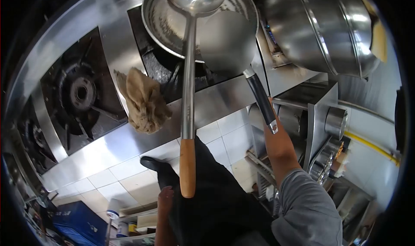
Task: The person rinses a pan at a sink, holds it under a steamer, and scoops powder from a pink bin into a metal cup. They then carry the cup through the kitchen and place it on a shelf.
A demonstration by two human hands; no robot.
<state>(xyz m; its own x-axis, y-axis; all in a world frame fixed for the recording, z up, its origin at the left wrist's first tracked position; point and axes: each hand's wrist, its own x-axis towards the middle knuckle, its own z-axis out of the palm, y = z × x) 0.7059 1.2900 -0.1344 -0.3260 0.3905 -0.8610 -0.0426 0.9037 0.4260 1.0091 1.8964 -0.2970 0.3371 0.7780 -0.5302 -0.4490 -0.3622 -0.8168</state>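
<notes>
My right forearm reaches from a grey sleeve toward the front edge of the stove. Its hand is hidden near a hanging black-handled utensil, so I cannot see what it touches. Low beside my dark clothing is my left hand, away from the stove; its fingers are too small to make out. Close to the camera, a steel ladle with a wooden handle hangs across the view. Beyond it a wide metal pan rests over a burner. A grey blurred patch covers the black-handled utensil's head.
A crumpled brown cloth lies on the stove's steel edge, beside a bare burner. At the upper right stands a large steel pot. Shelving with metal containers is below it. A blue box sits lower left.
</notes>
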